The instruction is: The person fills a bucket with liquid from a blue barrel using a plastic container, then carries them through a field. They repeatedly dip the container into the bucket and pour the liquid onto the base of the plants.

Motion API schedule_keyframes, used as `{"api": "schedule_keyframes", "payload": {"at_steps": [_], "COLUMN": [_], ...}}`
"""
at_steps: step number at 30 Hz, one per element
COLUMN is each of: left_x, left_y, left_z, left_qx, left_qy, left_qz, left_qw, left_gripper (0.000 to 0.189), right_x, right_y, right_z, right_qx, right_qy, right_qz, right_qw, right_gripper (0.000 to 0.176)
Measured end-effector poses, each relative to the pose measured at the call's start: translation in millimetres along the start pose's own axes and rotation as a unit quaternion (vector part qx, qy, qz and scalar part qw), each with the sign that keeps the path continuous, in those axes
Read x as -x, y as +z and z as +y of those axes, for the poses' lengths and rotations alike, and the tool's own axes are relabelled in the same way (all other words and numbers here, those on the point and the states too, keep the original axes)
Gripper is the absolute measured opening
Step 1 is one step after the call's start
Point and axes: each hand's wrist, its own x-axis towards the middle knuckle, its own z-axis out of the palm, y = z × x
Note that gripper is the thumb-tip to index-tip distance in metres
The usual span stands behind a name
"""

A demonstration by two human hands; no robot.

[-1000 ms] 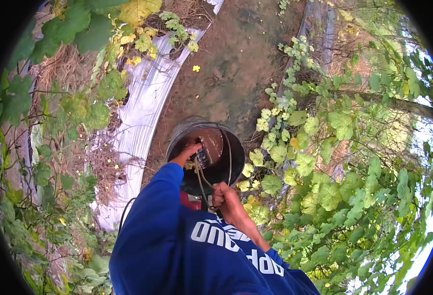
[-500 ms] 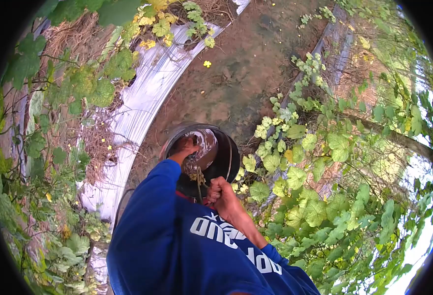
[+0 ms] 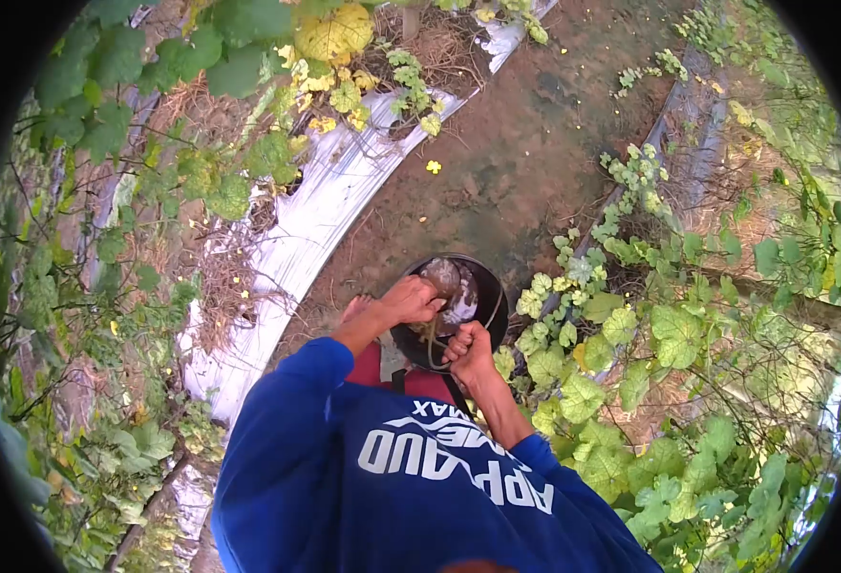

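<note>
A black bucket (image 3: 493,279) hangs low in front of my body, its mouth facing up. My right hand (image 3: 471,351) is wrapped round the bucket's thin, pale handle (image 3: 433,351) at the near right rim. Over the left side of the mouth, my left hand (image 3: 413,300) has its fingers curled together; I cannot tell what is pinched in them. Beneath those fingertips, inside the bucket, lies a brown and whitish mass (image 3: 460,296) with a wet-looking shine. The hand covers part of it.
A brown dirt path (image 3: 497,162) runs ahead between two planted rows. White plastic sheeting (image 3: 315,210) edges the left row, with dry stems on it. Leafy vines (image 3: 621,401) crowd close on the right. A bare foot (image 3: 356,307) shows left of the bucket.
My left hand has come up from deep inside the bucket to its rim. The bucket and right hand sit further right in view, with the right hand still on the handle.
</note>
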Motion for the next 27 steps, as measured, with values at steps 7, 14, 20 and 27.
{"api": "schedule_keyframes", "payload": {"at_steps": [7,14,20,27], "left_x": [-29.2,-105.4,-182.6,-212.8], "left_y": [-99.9,-198.1,-243.6,-297.6], "left_z": [59.9,-4.1,-125.7,-161.0], "left_qx": [-0.015,-0.113,-0.216,-0.180], "left_qy": [-0.042,-0.142,-0.127,-0.169], "left_qz": [0.051,-0.021,-0.054,-0.111], "left_qw": [0.998,0.983,0.967,0.963], "left_gripper": [0.031,0.037,0.044,0.048], "right_x": [-30.6,-22.4,14.3,26.1], "right_y": [-59.9,-124.2,-134.4,-134.6], "right_z": [-47.0,-74.2,-75.5,-80.0], "right_qx": [-0.142,-0.244,-0.332,-0.427], "right_qy": [-0.051,-0.108,-0.140,-0.203], "right_qz": [0.011,0.057,0.113,0.155], "right_qw": [0.988,0.962,0.926,0.867], "right_gripper": [0.035,0.035,0.036,0.039]}}
